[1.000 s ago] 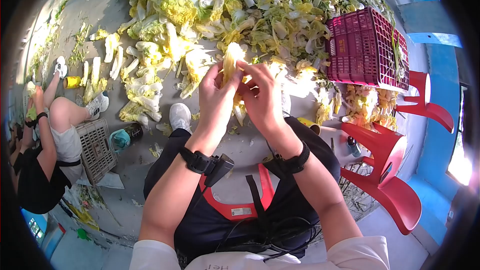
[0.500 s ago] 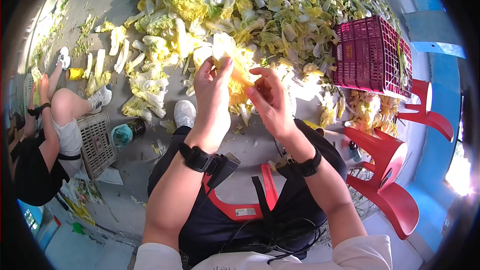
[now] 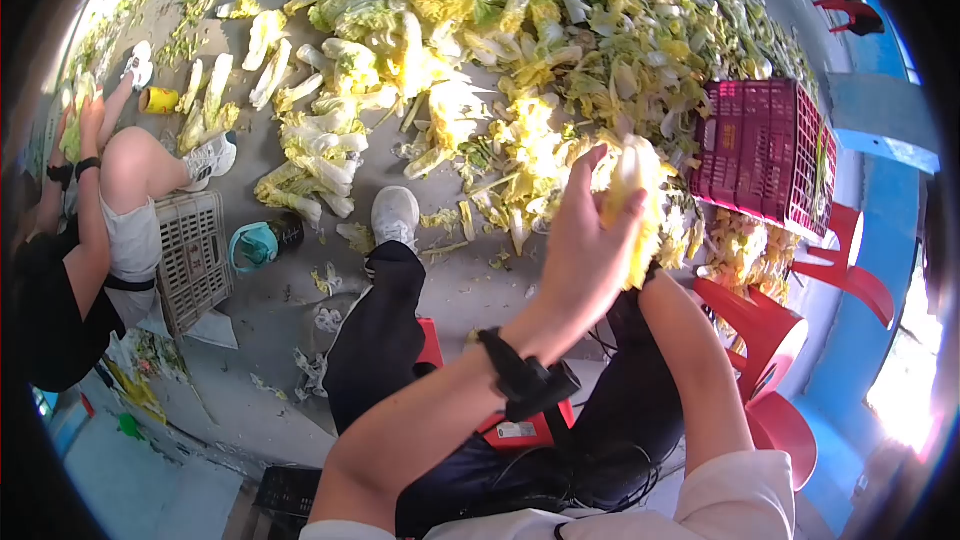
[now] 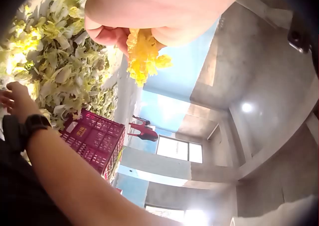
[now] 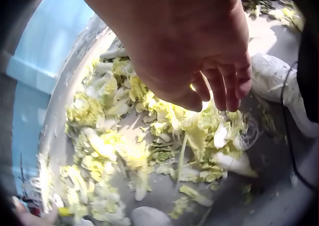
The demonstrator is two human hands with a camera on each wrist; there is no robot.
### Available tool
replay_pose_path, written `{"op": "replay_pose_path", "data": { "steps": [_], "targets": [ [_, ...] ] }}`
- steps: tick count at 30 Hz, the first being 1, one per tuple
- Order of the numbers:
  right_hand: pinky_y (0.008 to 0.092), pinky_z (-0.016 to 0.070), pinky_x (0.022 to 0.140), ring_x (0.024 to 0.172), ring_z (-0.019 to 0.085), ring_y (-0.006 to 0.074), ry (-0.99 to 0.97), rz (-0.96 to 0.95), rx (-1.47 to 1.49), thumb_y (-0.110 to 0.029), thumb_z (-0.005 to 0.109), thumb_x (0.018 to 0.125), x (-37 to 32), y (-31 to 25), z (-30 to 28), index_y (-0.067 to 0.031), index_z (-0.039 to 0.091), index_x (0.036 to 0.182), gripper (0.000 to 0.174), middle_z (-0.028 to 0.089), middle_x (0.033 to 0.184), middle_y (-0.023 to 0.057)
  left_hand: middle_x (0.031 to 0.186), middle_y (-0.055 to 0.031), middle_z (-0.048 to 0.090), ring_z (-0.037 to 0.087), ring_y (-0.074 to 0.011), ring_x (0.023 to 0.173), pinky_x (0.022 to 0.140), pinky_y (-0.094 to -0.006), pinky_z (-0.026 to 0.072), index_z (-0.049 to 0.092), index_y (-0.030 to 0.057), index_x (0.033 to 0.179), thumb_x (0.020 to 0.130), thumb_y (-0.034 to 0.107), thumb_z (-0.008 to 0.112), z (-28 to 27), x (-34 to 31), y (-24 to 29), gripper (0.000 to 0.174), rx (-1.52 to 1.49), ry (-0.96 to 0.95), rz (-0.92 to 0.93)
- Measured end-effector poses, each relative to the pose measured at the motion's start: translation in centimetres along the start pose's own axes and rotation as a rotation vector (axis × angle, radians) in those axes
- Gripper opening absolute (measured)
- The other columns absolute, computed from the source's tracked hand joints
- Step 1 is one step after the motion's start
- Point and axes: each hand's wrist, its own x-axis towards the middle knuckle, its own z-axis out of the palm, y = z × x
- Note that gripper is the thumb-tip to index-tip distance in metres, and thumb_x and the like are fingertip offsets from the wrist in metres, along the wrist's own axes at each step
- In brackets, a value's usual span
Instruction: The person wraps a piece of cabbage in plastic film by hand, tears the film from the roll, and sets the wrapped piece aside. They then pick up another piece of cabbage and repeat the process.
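Note:
My left hand [image 3: 585,245] holds a small yellow-and-white napa cabbage heart [image 3: 635,195] on the right side of the head view. In the left wrist view, the cabbage's frilly yellow leaves stick out below the curled fingers. Lower down and apart from it is my right hand [image 5: 194,61], fingers loosely bent with nothing between them in the right wrist view. The head view hides most of that hand behind the left hand and cabbage. Loose napa cabbage leaves [image 3: 445,0] lie in a broad heap on the floor beyond both hands.
A purple crate [image 3: 755,155] stands to the right, with red chairs [image 3: 770,340] nearer. At the left, another person [image 3: 130,230] sits with a cabbage in hand beside a beige crate [image 3: 195,265]. A teal-lidded container [image 3: 255,245] lies by it.
The left hand has swung right with the cabbage. The right hand has come away from it and dropped low on the right. The head view has shifted, so the heap appears farther right.

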Motion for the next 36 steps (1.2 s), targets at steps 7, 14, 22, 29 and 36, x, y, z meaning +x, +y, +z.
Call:
{"op": "replay_pose_path", "data": {
  "steps": [7, 14, 22, 29, 36],
  "targets": [
    [0.0394, 0.0519, 0.086, 0.106, 0.063, 0.0284, 0.139, -0.265, -0.936, -0.024, 0.055, 0.098, 7.4, -0.1, 2.8, -0.0059, 0.054, 0.136, 0.042, 0.062, 0.123, 0.0172, 0.095, -0.0165, 0.061, 0.064, -0.0226, 0.080, 0.070, -0.0360, 0.0496, 0.033, 0.0077, 0.130, 0.099, 0.010, 0.064, -1.0, -0.1, 2.4, 0.044, 0.192, 0.112, 0.210],
    [0.0406, 0.0515, 0.088, 0.111, 0.062, 0.0303, 0.153, -0.328, -1.103, -0.027, 0.056, 0.098, 20.5, 3.3, 12.3, -0.0068, 0.054, 0.138, 0.045, 0.061, 0.128, 0.0181, 0.091, -0.0138, 0.056, 0.062, -0.0376, 0.075, 0.069, -0.0435, 0.0489, 0.044, 0.0059, 0.113, 0.098, 0.009, 0.063, -2.4, 0.5, 1.8, 0.024, 0.252, 0.173, 0.305],
    [0.0420, 0.0511, 0.090, 0.116, 0.061, 0.0326, 0.355, -0.307, -0.997, -0.030, 0.058, 0.097, 20.4, 2.2, 11.6, -0.0078, 0.054, 0.139, 0.048, 0.060, 0.133, 0.0191, 0.093, -0.0115, 0.054, 0.055, -0.0239, 0.078, 0.075, -0.0347, 0.0458, 0.046, 0.0041, 0.107, 0.099, 0.014, 0.062, -2.2, 1.6, 1.8, 0.020, 0.245, 0.191, 0.115],
    [0.0432, 0.0508, 0.093, 0.120, 0.060, 0.0346, 0.409, -0.314, -0.538, -0.033, 0.059, 0.097, 9.2, -6.5, 6.7, -0.0087, 0.054, 0.141, 0.050, 0.059, 0.137, 0.0199, 0.087, -0.0033, 0.056, 0.052, -0.0098, 0.075, 0.066, -0.0277, 0.0444, 0.049, 0.0046, 0.108, 0.100, 0.016, 0.064, -0.6, 0.5, 1.8, 0.021, 0.185, 0.126, 0.196],
    [0.0314, 0.0565, 0.077, 0.089, 0.065, 0.0206, 0.131, -0.198, 0.209, -0.022, 0.062, 0.097, -1.3, -13.9, 2.7, -0.0088, 0.059, 0.118, 0.025, 0.068, 0.102, 0.0085, 0.083, -0.0062, 0.063, 0.060, -0.0091, 0.066, 0.054, -0.0253, 0.0487, 0.044, 0.0092, 0.109, 0.101, 0.012, 0.061, 0.9, 0.3, 0.0, 0.019, -0.067, 0.008, 0.112]
  ]
}}
